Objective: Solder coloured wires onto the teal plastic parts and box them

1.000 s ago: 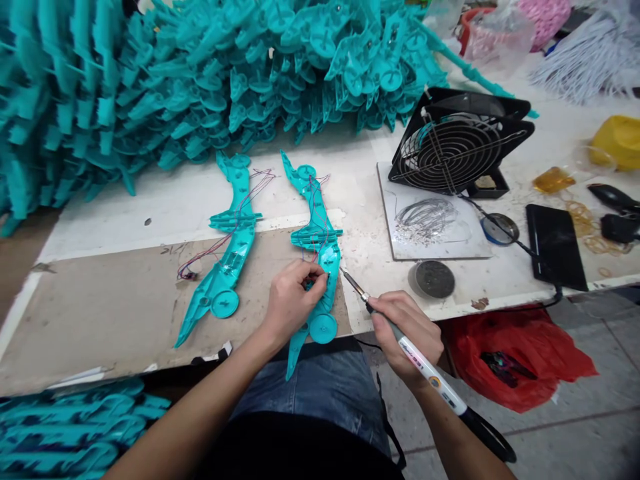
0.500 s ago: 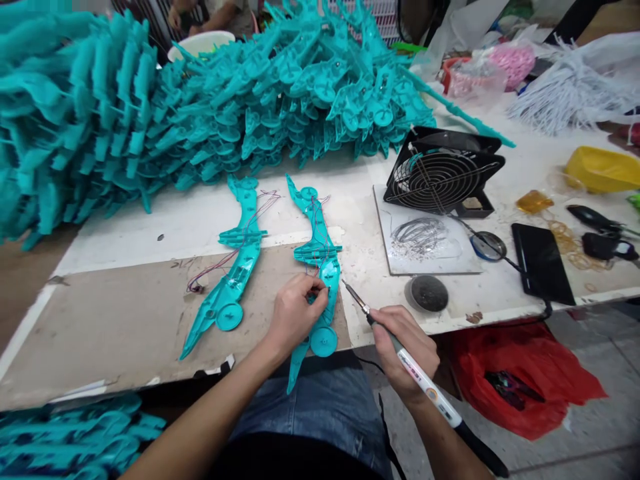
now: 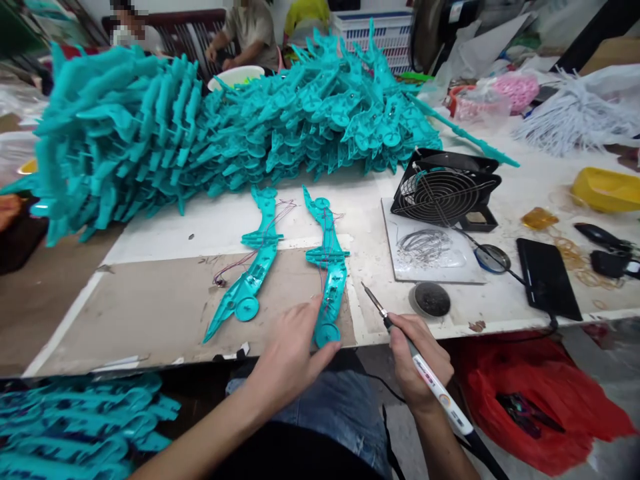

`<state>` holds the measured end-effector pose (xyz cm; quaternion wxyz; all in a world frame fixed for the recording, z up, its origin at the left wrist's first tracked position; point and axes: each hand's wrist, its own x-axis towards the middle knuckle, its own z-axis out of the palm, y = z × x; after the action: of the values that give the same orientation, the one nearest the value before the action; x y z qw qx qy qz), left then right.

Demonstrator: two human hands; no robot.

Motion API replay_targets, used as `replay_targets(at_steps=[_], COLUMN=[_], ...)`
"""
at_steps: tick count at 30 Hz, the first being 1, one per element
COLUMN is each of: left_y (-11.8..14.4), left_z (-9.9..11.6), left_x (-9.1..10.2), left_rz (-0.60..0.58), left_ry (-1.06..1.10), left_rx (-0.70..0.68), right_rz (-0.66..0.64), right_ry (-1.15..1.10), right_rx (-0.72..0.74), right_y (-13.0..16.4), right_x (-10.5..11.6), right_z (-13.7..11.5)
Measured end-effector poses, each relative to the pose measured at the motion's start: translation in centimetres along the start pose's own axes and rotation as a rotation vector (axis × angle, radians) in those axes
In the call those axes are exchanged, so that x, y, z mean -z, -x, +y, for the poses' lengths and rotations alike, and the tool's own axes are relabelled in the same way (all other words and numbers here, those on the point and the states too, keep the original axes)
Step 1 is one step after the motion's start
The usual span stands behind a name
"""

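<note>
My right hand [image 3: 423,357] is wrapped round a soldering iron [image 3: 440,393] with a white and grey handle. Its metal tip points up and left, apart from the nearest teal plastic part [image 3: 334,283]. My left hand [image 3: 290,347] lies at the lower end of that part, thumb spread from the fingers; the palm hides the part's pointed tip. Thin red and dark wires run along this bow-shaped part. To its left lies a second teal part [image 3: 260,267] of the same shape, with loose wires beside it.
A large heap of teal parts [image 3: 300,120] covers the back of the table. At right are a black fan [image 3: 440,193], a white board [image 3: 425,257] with solder wire, a round dark tin [image 3: 430,299] and a black box [image 3: 547,280]. Below hangs a red bag [image 3: 540,373]. People sit behind.
My left hand has opened from a pinch at the part's middle and moved down to its lower end. The iron's tip has drawn slightly away from the part. The camera view has tilted up.
</note>
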<state>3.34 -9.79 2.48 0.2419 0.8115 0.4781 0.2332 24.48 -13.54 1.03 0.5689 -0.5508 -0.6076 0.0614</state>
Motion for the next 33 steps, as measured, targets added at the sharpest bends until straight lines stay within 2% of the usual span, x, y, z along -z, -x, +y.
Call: replay_targets(at_steps=[3, 5, 7, 11, 14, 17, 21, 24, 26, 28, 30, 33], left_y=[1.1, 0.3, -1.6, -5.4, -5.8, -3.8, -1.5, -2.1, -3.2, -4.2, -4.6, -4.4], left_z=[-0.4, -0.4, -0.2, 0.5, 0.3, -0.7, -3.4, -6.2, -8.0, -9.7, -10.9, -12.6], left_x=[-0.2, -0.5, -1.0, -2.9, -3.7, -2.2, 2.2, 5.3, 6.5, 7.0, 6.8, 6.3], left_rz=[0.055, 0.148, 0.184, 0.079, 0.063, 0.097, 0.182, 0.228, 0.205, 0.144, 0.113, 0.208], left_ry=[-0.014, -0.057, -0.113, -0.175, -0.139, -0.064, -0.066, -0.140, -0.176, -0.192, -0.221, -0.300], left_rx=[-0.006, 0.027, 0.080, 0.159, 0.169, 0.118, 0.083, 0.167, 0.209, 0.205, 0.173, 0.167], right_rz=[0.013, 0.040, 0.067, 0.114, 0.126, 0.114, 0.075, 0.051, 0.032, 0.023, 0.045, 0.207], right_ry=[-0.002, 0.002, 0.003, 0.001, 0.040, 0.056, 0.041, -0.005, -0.027, -0.027, -0.012, 0.074], right_rx=[0.005, 0.009, 0.018, 0.042, 0.100, 0.135, 0.134, 0.147, 0.147, 0.137, 0.116, 0.031], right_y=[0.0, -0.2, -0.5, -1.1, -1.2, -1.2, -1.5, -2.0, -2.1, -1.8, -1.6, -2.4], right_x=[-0.1, -0.1, -0.1, 0.0, 0.2, 0.3, -0.5, -2.0, -2.9, -3.1, -2.2, 1.5], right_z=[0.0, 0.0, -0.1, -0.7, -1.0, -1.0, -1.3, -2.0, -2.6, -3.1, -3.3, -2.2])
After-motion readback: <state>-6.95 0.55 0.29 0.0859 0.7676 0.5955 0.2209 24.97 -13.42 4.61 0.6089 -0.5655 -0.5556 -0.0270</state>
